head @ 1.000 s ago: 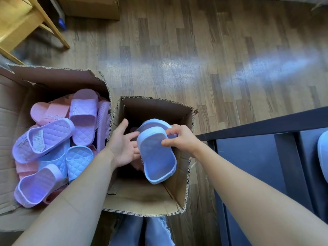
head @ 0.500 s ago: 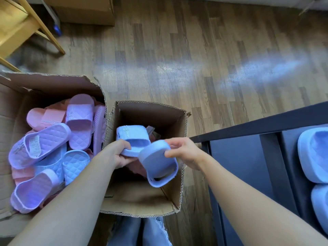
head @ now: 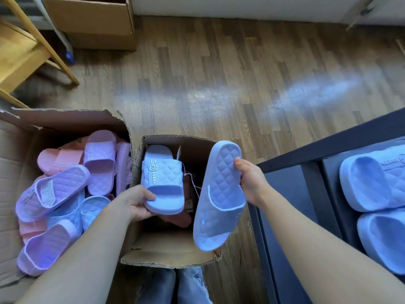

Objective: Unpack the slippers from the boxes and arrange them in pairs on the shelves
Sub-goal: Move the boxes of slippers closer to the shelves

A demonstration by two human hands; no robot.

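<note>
**Two blue slippers lifted from the small box, one in each hand**

The left grip holds a blue slipper by its near end. The thumb lies on the footbed and the fingers curl underneath. The quilted strap faces up and shows a raised bunny mark. The right grip clasps the side edge of a second blue slipper, with the thumb on its quilted face. This one is tilted, its far end up beside the hand and its near end hanging lower.

Both slippers are above the small cardboard box, which stands open between the two grips. Something pinkish lies inside it, under the left-hand slipper, too dim to name.

To the left of the left grip is a larger open box holding a loose pile of slippers. Among them are a lilac slipper and a pink slipper.

To the right of the right grip is a dark shelf with two blue slippers lying side by side on it.

Beyond both grips are the wooden floor, another cardboard box and a piece of wooden furniture. Jeans show at the bottom edge.
</note>
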